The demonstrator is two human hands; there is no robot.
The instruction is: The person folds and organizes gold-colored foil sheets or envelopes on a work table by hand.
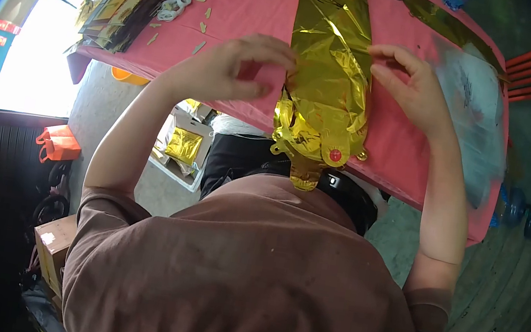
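A long gold foil sheet (332,60) lies down the middle of the pink-covered table, and its crumpled lower end with rounded tabs hangs over the near edge. A red round mark (335,155) shows on one tab. Beside the foil's left edge is my left hand (242,67), its fingers curved and apart, with nothing visible in it. At the right edge of the foil my right hand (409,84) has thumb and index finger apart, the fingertips close to or touching the foil.
The pink tablecloth (248,0) carries a stack of packets (125,4), white rolls (173,8) and small scraps on the left. Clear plastic bags (473,114) lie on the right. Below the table stands a white box (180,147) with gold packets.
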